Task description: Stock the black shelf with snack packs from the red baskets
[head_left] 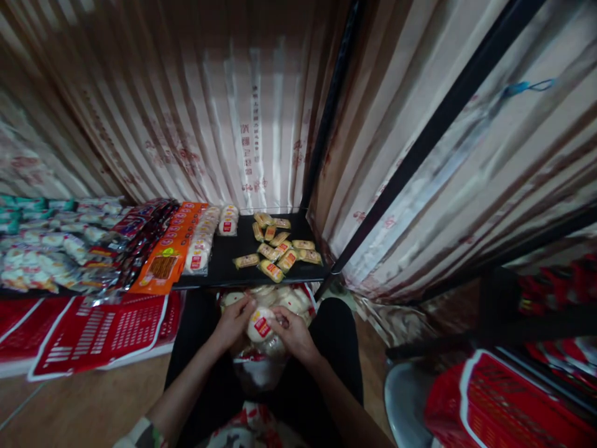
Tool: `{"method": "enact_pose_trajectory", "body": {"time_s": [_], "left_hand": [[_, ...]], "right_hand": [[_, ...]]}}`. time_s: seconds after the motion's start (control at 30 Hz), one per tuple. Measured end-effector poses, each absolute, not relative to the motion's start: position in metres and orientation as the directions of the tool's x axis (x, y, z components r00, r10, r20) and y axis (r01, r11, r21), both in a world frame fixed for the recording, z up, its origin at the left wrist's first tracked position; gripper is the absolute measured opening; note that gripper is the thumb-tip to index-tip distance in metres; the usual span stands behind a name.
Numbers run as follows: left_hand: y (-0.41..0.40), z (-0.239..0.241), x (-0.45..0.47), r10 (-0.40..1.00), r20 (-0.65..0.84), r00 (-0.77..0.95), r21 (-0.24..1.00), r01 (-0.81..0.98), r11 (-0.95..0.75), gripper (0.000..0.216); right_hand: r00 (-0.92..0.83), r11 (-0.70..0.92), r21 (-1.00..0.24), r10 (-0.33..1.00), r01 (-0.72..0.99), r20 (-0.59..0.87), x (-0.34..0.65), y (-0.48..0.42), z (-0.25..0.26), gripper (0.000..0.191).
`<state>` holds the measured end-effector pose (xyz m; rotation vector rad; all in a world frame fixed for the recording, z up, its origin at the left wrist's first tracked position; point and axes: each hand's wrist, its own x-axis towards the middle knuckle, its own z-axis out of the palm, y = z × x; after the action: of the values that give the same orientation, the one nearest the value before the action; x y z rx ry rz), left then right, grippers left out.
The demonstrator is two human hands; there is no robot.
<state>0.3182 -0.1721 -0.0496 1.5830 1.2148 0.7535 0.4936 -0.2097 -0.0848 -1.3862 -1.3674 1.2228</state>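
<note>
Both hands meet over my lap around a wrapped rice cracker [261, 323], round and white with a red and yellow label. My left hand [237, 320] grips its left edge with the fingers closed. On the other edge, my right hand [291, 330] pinches the wrapper. Beneath them a clear plastic bag [293, 302] lies between my thighs, with several more white round crackers inside. Straight ahead on the black shelf [228, 258] lie several small yellow-wrapped snacks [280, 242]. Similar white cracker packs [198, 252] stand in a row to their left.
Orange snack packets [163, 267] and heaps of white wrapped sweets [41, 255] fill the shelf's left part. Red printed bags [102, 330] hang below it. A dark metal post [396, 193] slants up at right, near a grey stool [405, 404] and a red bag [513, 404].
</note>
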Motion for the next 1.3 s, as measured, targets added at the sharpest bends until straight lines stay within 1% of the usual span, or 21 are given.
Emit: {"method": "enact_pose_trajectory", "body": {"time_s": [0.07,0.17,0.27,0.33,0.43,0.5,0.57,0.7,0.77,0.83,0.9,0.97,1.0,1.07,1.1,1.13,1.2,1.3], "left_hand": [[-0.168,-0.044,0.319,0.954,-0.087,0.286,0.966,0.257,0.011,0.040],[-0.169,-0.041,0.321,0.964,-0.141,0.225,0.988,0.096,0.122,0.041],[-0.173,-0.045,0.321,0.945,-0.265,0.193,0.957,-0.070,0.283,0.048],[-0.174,-0.049,0.321,0.924,-0.339,0.177,0.918,-0.153,0.366,0.048],[-0.171,-0.054,0.320,0.919,-0.374,0.129,0.899,-0.195,0.393,0.045],[-0.166,-0.054,0.317,0.930,-0.350,0.110,0.915,-0.172,0.365,0.041],[-0.160,-0.053,0.311,0.941,-0.315,0.125,0.935,-0.127,0.330,0.037],[-0.144,-0.046,0.297,0.930,-0.253,0.265,0.962,-0.037,0.272,0.034],[-0.135,-0.043,0.291,0.919,-0.219,0.327,0.970,-0.025,0.241,0.034],[-0.125,-0.042,0.287,0.920,-0.190,0.343,0.976,-0.035,0.215,0.035],[-0.114,-0.042,0.286,0.947,-0.156,0.280,0.985,-0.023,0.169,0.035],[-0.107,-0.040,0.285,0.990,-0.066,0.124,0.996,0.064,0.058,0.034],[-0.104,-0.039,0.286,1.000,0.011,0.025,0.990,0.141,-0.014,0.033],[-0.100,-0.037,0.288,0.968,0.208,-0.141,0.934,0.322,-0.153,0.030],[-0.098,-0.036,0.290,0.937,0.301,-0.177,0.890,0.404,-0.210,0.028],[-0.096,-0.036,0.292,0.907,0.380,-0.181,0.844,0.469,-0.260,0.027],[-0.090,-0.040,0.297,0.862,0.490,-0.129,0.759,0.550,-0.349,0.028],[-0.071,-0.053,0.307,0.836,0.546,-0.062,0.682,0.613,-0.400,0.033]], "right_hand": [[-0.002,-0.114,-0.990,0.993,0.085,-0.115,0.489,-0.207,-0.085,0.027],[0.069,-0.148,-0.989,0.986,-0.017,-0.149,0.484,-0.203,-0.083,0.035],[0.106,-0.196,-0.977,0.973,-0.083,-0.204,0.481,-0.201,-0.078,0.043],[0.117,-0.225,-0.968,0.964,-0.113,-0.238,0.479,-0.200,-0.075,0.048],[0.101,-0.256,-0.957,0.957,-0.137,-0.271,0.477,-0.198,-0.072,0.050],[0.076,-0.257,-0.961,0.961,-0.099,-0.265,0.476,-0.194,-0.073,0.049],[0.056,-0.243,-0.970,0.968,-0.021,-0.243,0.478,-0.189,-0.074,0.047],[0.037,-0.210,-0.976,0.977,0.063,-0.208,0.479,-0.173,-0.069,0.044],[-0.039,-0.200,-0.974,0.978,0.107,-0.205,0.477,-0.164,-0.062,0.043],[-0.121,-0.184,-0.968,0.971,0.172,-0.206,0.473,-0.156,-0.053,0.041],[-0.136,-0.168,-0.960,0.970,0.222,-0.201,0.469,-0.146,-0.043,0.041],[-0.105,-0.158,-0.957,0.977,0.243,-0.188,0.465,-0.133,-0.034,0.042],[-0.086,-0.149,-0.958,0.981,0.245,-0.175,0.463,-0.125,-0.031,0.041],[-0.045,-0.129,-0.962,0.989,0.240,-0.143,0.460,-0.105,-0.026,0.041],[-0.024,-0.118,-0.964,0.992,0.239,-0.127,0.459,-0.094,-0.025,0.040],[-0.008,-0.108,-0.964,0.994,0.243,-0.113,0.457,-0.082,-0.025,0.039],[0.015,-0.087,-0.960,0.996,0.266,-0.086,0.453,-0.056,-0.026,0.038],[0.040,-0.053,-0.932,0.998,0.358,-0.041,0.446,-0.017,-0.032,0.036]]}}
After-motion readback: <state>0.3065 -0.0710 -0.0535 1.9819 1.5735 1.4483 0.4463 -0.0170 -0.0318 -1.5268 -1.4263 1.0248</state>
